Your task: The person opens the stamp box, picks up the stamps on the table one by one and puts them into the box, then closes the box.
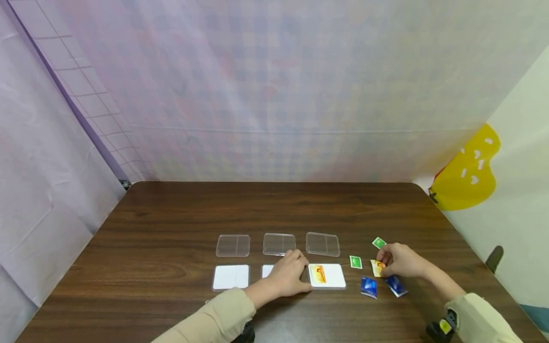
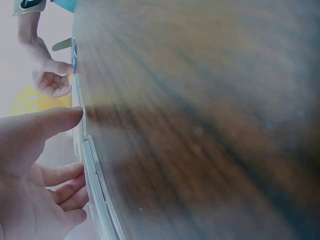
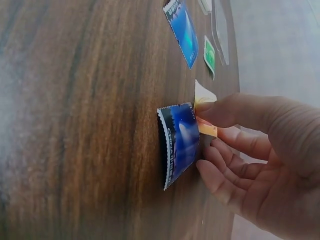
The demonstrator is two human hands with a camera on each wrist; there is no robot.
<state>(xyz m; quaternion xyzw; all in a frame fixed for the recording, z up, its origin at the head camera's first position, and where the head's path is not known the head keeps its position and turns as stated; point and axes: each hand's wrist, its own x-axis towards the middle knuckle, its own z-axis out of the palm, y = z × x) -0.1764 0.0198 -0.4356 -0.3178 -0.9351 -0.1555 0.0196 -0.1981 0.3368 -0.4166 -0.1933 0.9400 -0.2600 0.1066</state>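
Observation:
My right hand (image 1: pixel 401 261) pinches a yellow-orange postage stamp (image 1: pixel 377 268) between thumb and fingers, low over the table. Just below that hand lies a blue stamp (image 3: pixel 182 142), its edge lifted off the wood. My left hand (image 1: pixel 288 275) holds the left end of a shallow plastic case (image 1: pixel 336 276), thumb at the near corner and fingers toward the far one. On the white surface of this case lies another yellow-orange stamp (image 1: pixel 319 274). The left hand mostly covers a middle white case (image 1: pixel 267 270). Farther left sits a third white case (image 1: pixel 230 277).
Three clear lids (image 1: pixel 233 245) lie in a row behind the cases. Between the right case and my right hand are a green stamp (image 1: pixel 355 262) and a second blue stamp (image 1: pixel 369 287). Another green stamp (image 1: pixel 379 243) lies farther back. The brown table (image 1: pixel 171 214) meets a curtain behind.

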